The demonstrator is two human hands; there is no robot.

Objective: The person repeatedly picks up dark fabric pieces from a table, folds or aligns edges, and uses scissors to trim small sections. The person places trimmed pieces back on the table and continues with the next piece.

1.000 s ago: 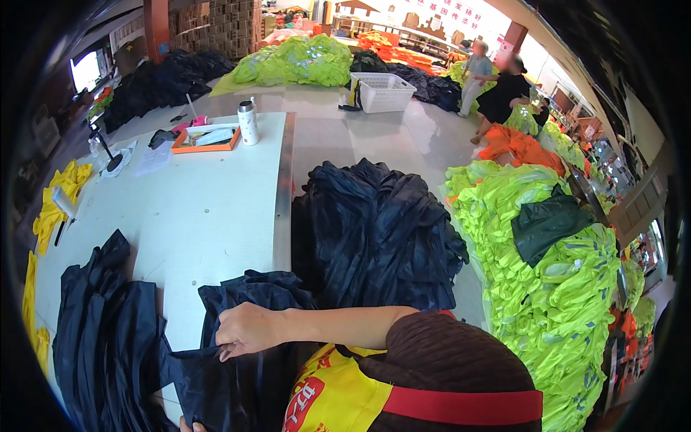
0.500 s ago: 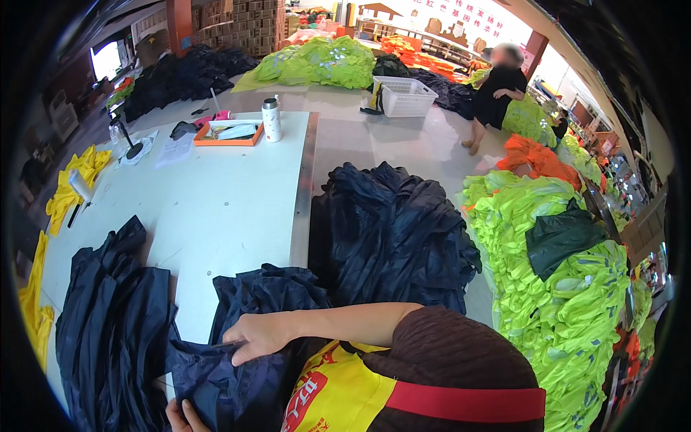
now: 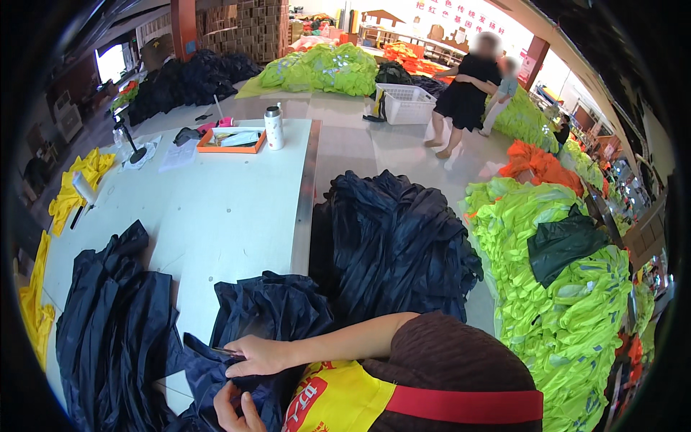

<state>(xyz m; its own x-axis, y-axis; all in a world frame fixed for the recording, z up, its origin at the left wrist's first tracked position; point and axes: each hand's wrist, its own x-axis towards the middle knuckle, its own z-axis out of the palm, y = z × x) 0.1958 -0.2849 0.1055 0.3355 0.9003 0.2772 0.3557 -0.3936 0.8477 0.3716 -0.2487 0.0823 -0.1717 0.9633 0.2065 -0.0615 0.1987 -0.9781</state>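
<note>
My right hand (image 3: pixel 260 356) is closed on a slim metal tool (image 3: pixel 229 352), its thin end pointing left over the navy fabric. Its exact kind is too small to tell. Just below, my left hand (image 3: pixel 239 410) rests against the navy garment (image 3: pixel 205 371) in front of me, fingers bent and apart. Folds and my arm hide part of that garment. Behind my right hand, a bunched navy garment (image 3: pixel 270 306) lies on the table edge. Another stack of navy garments (image 3: pixel 119 331) is spread to the left.
The pale table (image 3: pixel 216 194) carries an orange tray (image 3: pixel 232 141) and a white flask (image 3: pixel 274 128). Right of it stand a navy garment heap (image 3: pixel 399 245) and a lime-yellow pile (image 3: pixel 554 324). Two people (image 3: pixel 469 90) are near a white crate (image 3: pixel 405 104); yellow cloth (image 3: pixel 83 176) hangs at left.
The slim tool now shows in my right hand. My left hand has moved right and up, off the garment's lower left edge. The person in black has moved left; a second person appears.
</note>
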